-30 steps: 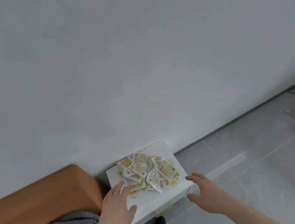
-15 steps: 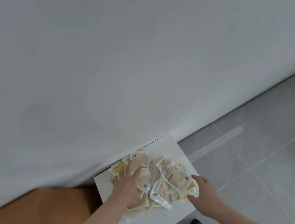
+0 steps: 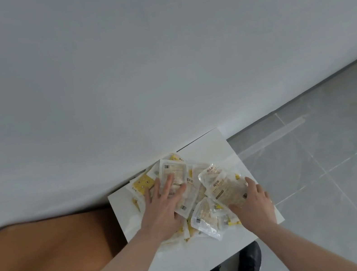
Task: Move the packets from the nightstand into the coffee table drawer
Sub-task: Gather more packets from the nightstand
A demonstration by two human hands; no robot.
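packets [image 3: 190, 195]: heaped on the white nightstand [image 3: 195, 266], against the wall
left hand [image 3: 164, 211]: fingers straight and spread, lying flat on the pile
right hand [image 3: 254, 208]: fingers extended, resting on a clear packet at the pile's right edge
floor [image 3: 322, 169]: grey tiles

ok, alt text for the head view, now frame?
Both hands reach into a heap of packets on a white nightstand against a wall: left hand flat on the pile, right hand at its right edge. Grey tiled floor lies to the right.
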